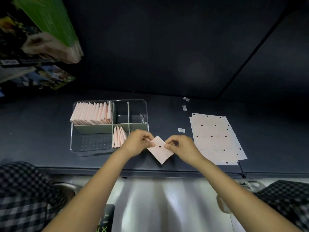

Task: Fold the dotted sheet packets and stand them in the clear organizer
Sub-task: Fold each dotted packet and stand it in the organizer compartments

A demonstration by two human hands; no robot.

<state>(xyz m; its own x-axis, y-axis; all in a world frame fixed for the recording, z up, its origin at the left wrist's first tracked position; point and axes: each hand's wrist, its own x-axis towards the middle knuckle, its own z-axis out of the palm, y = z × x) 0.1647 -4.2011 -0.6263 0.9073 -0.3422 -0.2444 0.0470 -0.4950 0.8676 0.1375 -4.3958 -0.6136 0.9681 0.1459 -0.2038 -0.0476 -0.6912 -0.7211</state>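
A pale pink folded packet [160, 150] with one dark dot hangs corner-down just above the dark table. My left hand [138, 141] pinches its left corner and my right hand [180, 145] pinches its right corner. The clear organizer [75, 148] stands to the left of my hands. Its back-left compartment holds several upright pink packets [92, 113], and three more packets [119, 136] stand in a front middle slot. A stack of flat dotted sheets [215, 138] lies to the right.
Three small white labels [181, 130] lie on the table between the organizer and the sheets. Green and printed boxes [50, 20] hang at the top left. The table's front edge [150, 171] runs just below my hands, with checked fabric at both lower corners.
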